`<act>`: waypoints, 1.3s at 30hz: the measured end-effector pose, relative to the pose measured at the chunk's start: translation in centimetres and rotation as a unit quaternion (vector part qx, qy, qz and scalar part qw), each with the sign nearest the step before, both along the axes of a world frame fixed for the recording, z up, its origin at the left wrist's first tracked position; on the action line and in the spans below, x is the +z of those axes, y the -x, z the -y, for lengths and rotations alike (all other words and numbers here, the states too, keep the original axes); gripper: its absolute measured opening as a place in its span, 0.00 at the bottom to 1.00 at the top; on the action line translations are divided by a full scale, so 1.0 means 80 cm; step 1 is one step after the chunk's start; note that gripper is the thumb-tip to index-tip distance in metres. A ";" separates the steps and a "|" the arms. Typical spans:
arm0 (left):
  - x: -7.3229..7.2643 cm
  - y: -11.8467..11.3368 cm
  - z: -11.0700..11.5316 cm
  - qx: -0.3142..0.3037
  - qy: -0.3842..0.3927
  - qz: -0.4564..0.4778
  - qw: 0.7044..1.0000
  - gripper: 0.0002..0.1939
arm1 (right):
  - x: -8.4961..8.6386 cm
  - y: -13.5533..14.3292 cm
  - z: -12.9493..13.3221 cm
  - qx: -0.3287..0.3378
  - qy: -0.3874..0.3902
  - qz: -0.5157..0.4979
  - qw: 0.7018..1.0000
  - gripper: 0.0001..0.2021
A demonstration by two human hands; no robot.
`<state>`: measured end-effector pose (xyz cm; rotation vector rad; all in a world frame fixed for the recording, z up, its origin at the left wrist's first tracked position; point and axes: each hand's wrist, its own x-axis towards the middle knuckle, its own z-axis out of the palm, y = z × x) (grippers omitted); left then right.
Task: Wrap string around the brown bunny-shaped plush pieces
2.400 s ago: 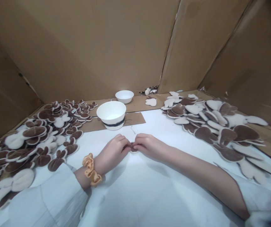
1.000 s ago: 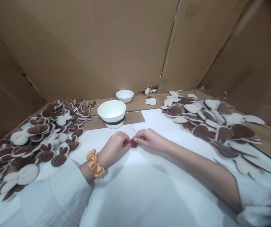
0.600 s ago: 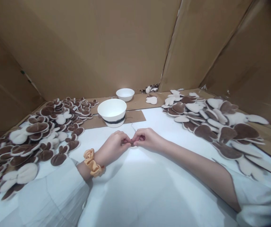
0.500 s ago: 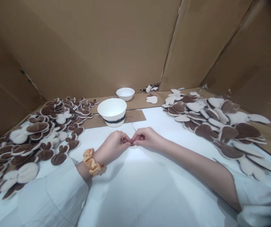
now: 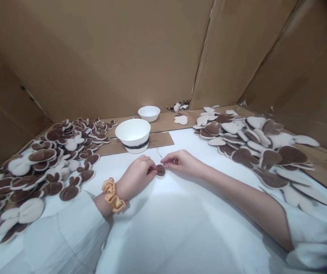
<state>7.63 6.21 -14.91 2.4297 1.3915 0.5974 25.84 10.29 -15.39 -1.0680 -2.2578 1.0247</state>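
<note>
Fabric piece [image 5: 160,171]: small, brown with a pale rim, mid-scene; whether it touches the white tabletop [image 5: 163,232] is hard to tell.
Left hand [image 5: 139,171]: grip narrow, thumb and fingers pinching the left edge of the fabric piece.
Right hand [image 5: 182,163]: grip narrow, fingertips just beside the far right edge; whether they hold anything cannot be told.
Handling: probably light, soft and bendable, hardly slippery or fragile; best pinched by its rim, 1 hand steadying each side.
Bowls: 1 near bowl [image 5: 133,131] with a dark band, 1 far bowl [image 5: 148,114] behind it.
Piles: 1 left pile [image 5: 42,155], 1 right pile [image 5: 245,156], both brown and white.
</note>
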 end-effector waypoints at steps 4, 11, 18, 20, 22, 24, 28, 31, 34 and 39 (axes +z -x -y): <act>-0.002 0.001 -0.002 -0.004 0.005 0.014 1.000 0.06 | 0.006 0.004 0.006 -0.031 -0.049 -0.031 0.998 0.07; -0.002 0.002 -0.001 0.001 0.010 0.023 1.000 0.05 | -0.010 0.014 0.015 0.000 -0.088 -0.017 0.996 0.05; 0.006 0.014 -0.003 -0.037 0.066 0.033 0.997 0.09 | -0.016 0.009 0.004 0.011 -0.088 -0.025 0.996 0.06; 0.006 0.014 -0.003 -0.035 0.046 0.019 0.998 0.08 | -0.016 0.009 0.003 0.008 -0.086 -0.024 0.996 0.06; 0.004 0.011 -0.003 -0.032 0.017 -0.002 0.999 0.07 | -0.016 0.009 0.004 0.011 -0.092 -0.021 0.995 0.05; 0.003 0.008 -0.002 -0.035 0.000 -0.020 0.999 0.06 | -0.016 0.011 0.006 0.022 -0.114 -0.005 0.993 0.05; 0.005 0.003 -0.003 -0.041 -0.007 -0.041 0.998 0.06 | -0.009 0.014 0.015 0.034 -0.191 0.071 0.978 0.05; 0.006 0.002 -0.004 -0.043 -0.006 -0.045 0.998 0.06 | 0.003 0.011 0.018 0.031 -0.174 0.095 0.980 0.08; 0.005 0.002 -0.005 -0.044 -0.010 -0.040 0.998 0.05 | 0.016 0.007 0.016 -0.029 -0.135 0.064 0.988 0.09; 0.002 0.004 -0.007 -0.051 -0.007 -0.021 0.998 0.06 | 0.018 0.010 0.016 -0.023 -0.122 0.008 0.992 0.06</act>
